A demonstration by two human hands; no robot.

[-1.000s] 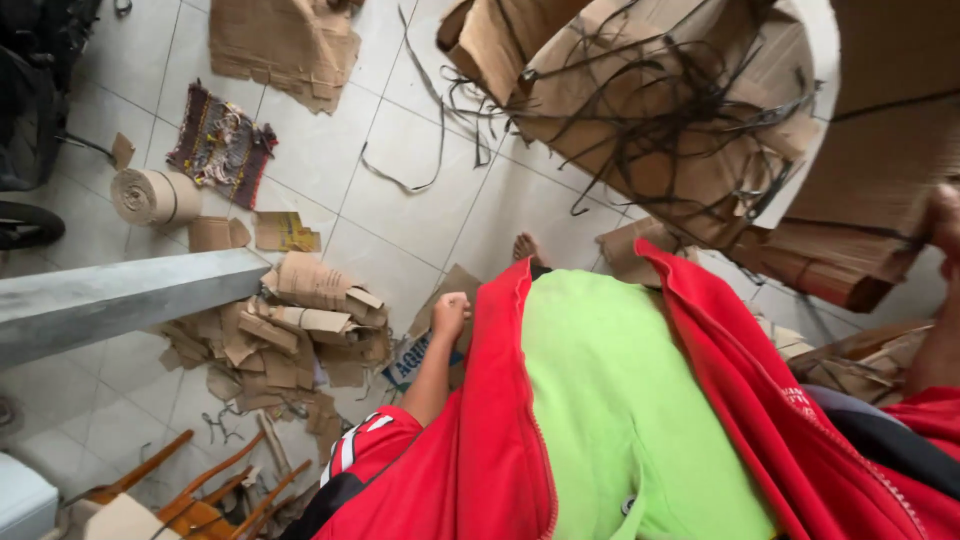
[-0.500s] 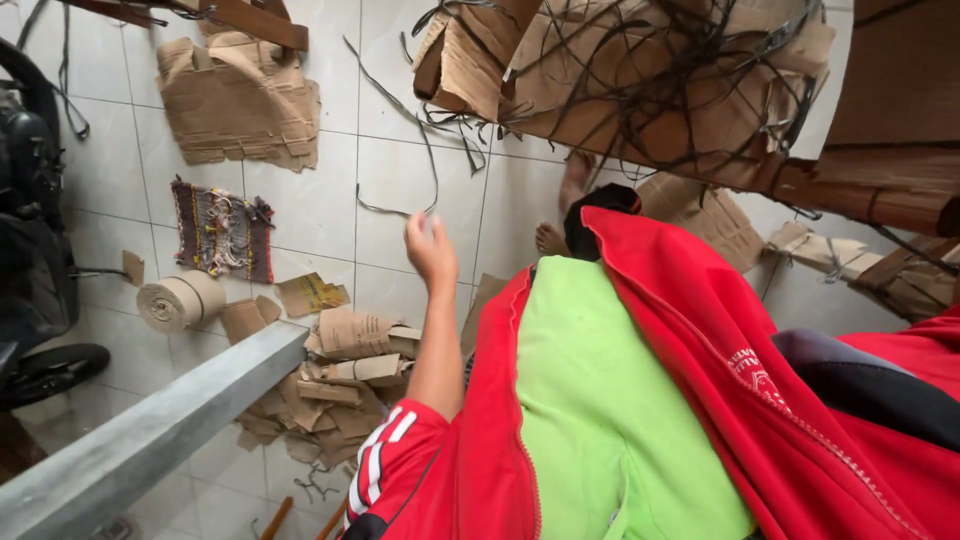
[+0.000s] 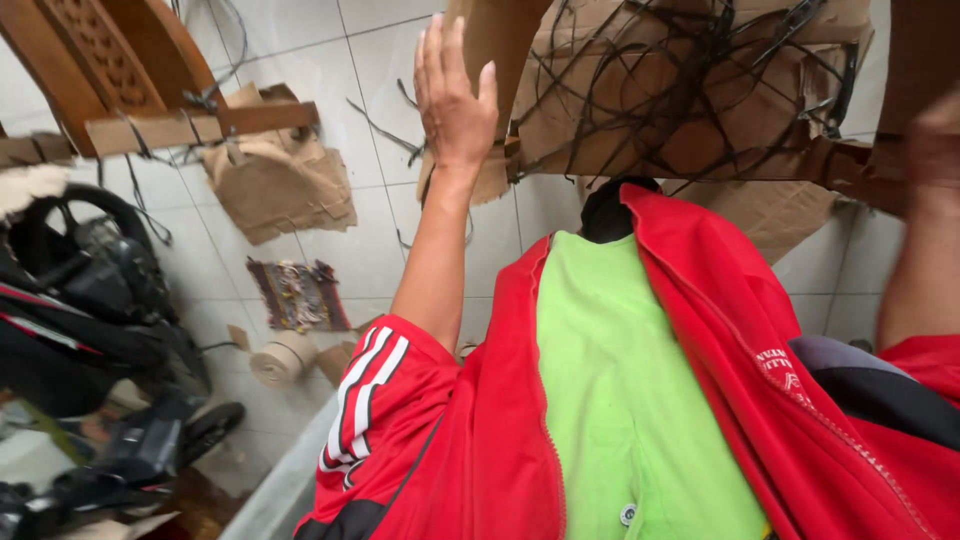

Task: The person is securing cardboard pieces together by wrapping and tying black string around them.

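My left hand (image 3: 455,90) is raised with flat, open fingers, its tips at the edge of a large bundle wrapped in brown cardboard (image 3: 640,90) and bound with black straps. It holds nothing. My right hand (image 3: 935,135) is blurred at the far right edge, against the same wrapped bundle; its grip cannot be made out. My red jacket (image 3: 720,330) over a bright green shirt (image 3: 620,390) fills the lower middle of the view.
A carved wooden frame (image 3: 100,60) stands at the top left. Torn cardboard (image 3: 280,180), a small woven mat (image 3: 298,295) and a roll of brown paper (image 3: 280,358) lie on the white tiled floor. A dark motorbike (image 3: 90,300) is at the left.
My left hand has risen from low near the floor scraps up to the strapped cardboard bundle. The view has swung toward the bundle.
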